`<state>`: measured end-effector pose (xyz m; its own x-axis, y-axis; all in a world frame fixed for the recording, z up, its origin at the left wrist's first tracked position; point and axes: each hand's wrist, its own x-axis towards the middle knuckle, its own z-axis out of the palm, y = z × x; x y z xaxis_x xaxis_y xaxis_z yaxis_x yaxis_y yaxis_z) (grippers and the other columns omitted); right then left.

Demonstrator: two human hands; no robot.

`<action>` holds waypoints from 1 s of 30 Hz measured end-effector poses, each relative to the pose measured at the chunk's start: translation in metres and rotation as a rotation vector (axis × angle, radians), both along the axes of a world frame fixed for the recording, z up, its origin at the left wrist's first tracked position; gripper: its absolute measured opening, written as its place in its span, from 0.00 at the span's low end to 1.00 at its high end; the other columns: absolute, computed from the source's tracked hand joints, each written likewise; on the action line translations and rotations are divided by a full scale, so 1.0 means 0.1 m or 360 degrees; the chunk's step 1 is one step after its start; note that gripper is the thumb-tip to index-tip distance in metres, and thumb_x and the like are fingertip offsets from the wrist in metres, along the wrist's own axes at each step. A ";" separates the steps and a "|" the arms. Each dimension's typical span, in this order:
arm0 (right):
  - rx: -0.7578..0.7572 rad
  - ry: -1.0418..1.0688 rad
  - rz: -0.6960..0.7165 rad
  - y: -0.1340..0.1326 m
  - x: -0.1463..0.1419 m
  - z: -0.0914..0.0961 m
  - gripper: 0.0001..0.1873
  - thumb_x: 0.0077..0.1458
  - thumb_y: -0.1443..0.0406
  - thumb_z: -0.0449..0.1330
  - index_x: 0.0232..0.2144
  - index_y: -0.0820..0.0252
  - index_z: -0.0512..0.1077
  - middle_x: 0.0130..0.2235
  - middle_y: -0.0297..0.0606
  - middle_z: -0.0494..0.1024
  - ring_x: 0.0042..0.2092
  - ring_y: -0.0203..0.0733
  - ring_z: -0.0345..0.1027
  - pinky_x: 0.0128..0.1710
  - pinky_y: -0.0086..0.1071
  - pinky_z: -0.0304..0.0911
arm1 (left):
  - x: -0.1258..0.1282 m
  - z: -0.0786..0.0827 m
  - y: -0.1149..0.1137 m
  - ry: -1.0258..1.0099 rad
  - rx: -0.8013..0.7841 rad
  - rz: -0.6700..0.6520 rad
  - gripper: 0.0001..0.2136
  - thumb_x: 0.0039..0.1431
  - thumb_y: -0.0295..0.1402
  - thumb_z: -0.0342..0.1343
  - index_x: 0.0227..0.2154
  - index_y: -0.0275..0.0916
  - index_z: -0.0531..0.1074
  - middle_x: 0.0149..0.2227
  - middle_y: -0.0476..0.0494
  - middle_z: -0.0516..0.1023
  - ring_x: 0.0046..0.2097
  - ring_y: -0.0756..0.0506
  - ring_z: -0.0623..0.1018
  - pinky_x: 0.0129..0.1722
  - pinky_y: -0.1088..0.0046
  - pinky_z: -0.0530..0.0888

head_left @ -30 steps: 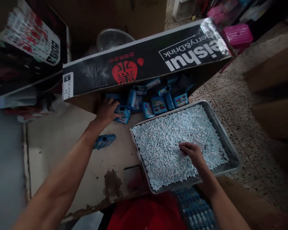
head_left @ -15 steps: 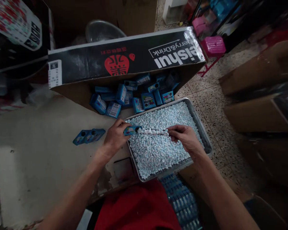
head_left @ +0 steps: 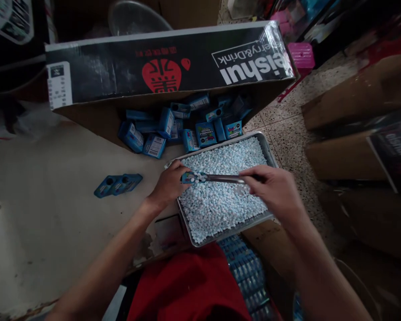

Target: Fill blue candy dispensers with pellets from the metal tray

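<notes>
1 box (head_left: 188, 178) L hand (head_left: 169, 186), 1 scoop (head_left: 225, 179) R hand (head_left: 276, 192)

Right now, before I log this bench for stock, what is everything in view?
tray: one, grey metal, right edge of table
candies: uncountable, pale blue-white, filling tray
small box: one, blue, in left hand over tray
metal trough: one, silver, in right hand, tip at small box
carton: one, black with red emblem, behind tray
loose boxes: a pile, blue, inside carton
flat boxes: a few, blue, on table left of tray
packed boxes: rows, blue, below tray
bowl: one, metal, behind carton
stool: one, pink, on floor
left hand: bare, grips small box
right hand: bare, grips metal trough
</notes>
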<state>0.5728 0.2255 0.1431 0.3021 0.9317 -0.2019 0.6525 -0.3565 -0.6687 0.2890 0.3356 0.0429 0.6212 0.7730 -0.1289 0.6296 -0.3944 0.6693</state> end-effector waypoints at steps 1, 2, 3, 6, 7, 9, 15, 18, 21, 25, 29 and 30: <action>-0.0045 0.0037 -0.0139 -0.15 0.29 -0.14 0.12 0.57 0.61 0.63 0.41 0.55 0.84 0.27 0.36 0.81 0.27 0.40 0.73 0.30 0.33 0.65 | -0.01 -0.01 0.01 -0.0053 -0.0025 0.0045 0.15 0.52 0.32 0.67 0.45 0.42 0.79 0.47 0.42 0.74 0.48 0.41 0.78 0.49 0.66 0.76; -0.0075 -0.0011 -0.0303 -0.31 0.59 -0.32 0.14 0.56 0.59 0.64 0.41 0.57 0.84 0.25 0.36 0.80 0.26 0.41 0.72 0.28 0.33 0.64 | -0.03 -0.02 0.01 -0.0115 -0.0049 0.0094 0.15 0.51 0.33 0.68 0.44 0.42 0.79 0.47 0.42 0.74 0.49 0.41 0.78 0.49 0.66 0.76; -0.0078 -0.0079 -0.0477 -0.46 0.89 -0.53 0.15 0.54 0.57 0.65 0.40 0.58 0.84 0.23 0.36 0.79 0.25 0.42 0.72 0.27 0.33 0.62 | -0.04 -0.04 0.02 -0.0177 -0.0071 0.0136 0.15 0.51 0.33 0.69 0.43 0.42 0.80 0.48 0.42 0.75 0.50 0.41 0.78 0.50 0.66 0.75; -0.0117 0.0029 -0.0775 -0.70 1.38 -1.26 0.19 0.45 0.54 0.69 0.34 0.63 0.84 0.22 0.38 0.77 0.23 0.41 0.68 0.24 0.33 0.59 | -0.09 -0.05 0.00 -0.0290 -0.0106 0.0141 0.15 0.49 0.32 0.70 0.42 0.44 0.80 0.47 0.44 0.79 0.51 0.41 0.78 0.52 0.66 0.75; -0.0115 0.0139 -0.0777 -0.67 1.35 -1.49 0.20 0.43 0.54 0.70 0.33 0.64 0.83 0.22 0.38 0.77 0.23 0.40 0.68 0.24 0.33 0.59 | -0.10 -0.05 -0.01 -0.0291 -0.0108 0.0107 0.15 0.49 0.31 0.70 0.42 0.45 0.80 0.46 0.45 0.80 0.50 0.41 0.79 0.52 0.65 0.75; -0.0104 0.0444 -0.0700 -0.50 1.05 -1.87 0.21 0.40 0.52 0.71 0.31 0.64 0.83 0.22 0.37 0.77 0.23 0.38 0.66 0.24 0.32 0.59 | -0.11 -0.03 -0.05 -0.0255 -0.0100 0.0079 0.15 0.49 0.31 0.71 0.42 0.45 0.80 0.44 0.45 0.81 0.49 0.42 0.79 0.51 0.65 0.74; -0.0164 0.1065 -0.0620 -0.03 0.18 -2.14 0.25 0.37 0.49 0.72 0.31 0.64 0.81 0.22 0.33 0.76 0.23 0.33 0.64 0.24 0.28 0.60 | -0.28 0.05 -0.18 0.0060 0.0216 0.0142 0.11 0.53 0.27 0.65 0.40 0.43 0.81 0.41 0.43 0.79 0.47 0.40 0.77 0.49 0.62 0.73; -0.0176 0.1241 -0.0685 -0.17 0.27 -1.89 0.22 0.36 0.53 0.75 0.31 0.64 0.82 0.24 0.34 0.77 0.23 0.31 0.64 0.24 0.27 0.61 | -0.37 0.04 -0.19 0.0047 0.0222 0.0206 0.11 0.52 0.28 0.64 0.40 0.42 0.80 0.42 0.43 0.79 0.46 0.41 0.78 0.48 0.64 0.73; -0.0189 0.1350 -0.0649 -0.28 0.34 -1.52 0.20 0.38 0.56 0.76 0.32 0.62 0.83 0.27 0.35 0.79 0.24 0.31 0.65 0.24 0.27 0.61 | -0.35 0.02 -0.20 -0.0007 0.0116 0.0221 0.11 0.52 0.32 0.66 0.41 0.42 0.80 0.43 0.43 0.79 0.46 0.41 0.78 0.48 0.64 0.73; -0.0224 0.1341 -0.0436 -0.18 0.24 -1.03 0.16 0.43 0.57 0.74 0.32 0.62 0.83 0.22 0.34 0.76 0.23 0.32 0.65 0.23 0.28 0.60 | -0.16 0.04 -0.26 -0.0052 0.0177 0.0237 0.12 0.51 0.31 0.67 0.40 0.43 0.81 0.43 0.44 0.80 0.48 0.40 0.77 0.50 0.63 0.73; -0.0223 0.0945 -0.0258 -0.02 0.11 -0.57 0.12 0.48 0.60 0.71 0.34 0.62 0.84 0.22 0.35 0.77 0.22 0.34 0.67 0.24 0.28 0.62 | -0.02 0.05 -0.31 -0.0034 0.0218 0.0226 0.12 0.50 0.28 0.65 0.39 0.44 0.81 0.40 0.45 0.79 0.46 0.41 0.77 0.48 0.64 0.73; -0.0207 0.0807 -0.0215 0.01 0.07 -0.45 0.11 0.50 0.60 0.69 0.34 0.62 0.84 0.22 0.35 0.78 0.22 0.34 0.68 0.24 0.29 0.62 | -0.01 0.05 -0.32 -0.0024 0.0223 0.0213 0.12 0.49 0.28 0.65 0.39 0.43 0.81 0.39 0.45 0.79 0.46 0.40 0.77 0.48 0.63 0.73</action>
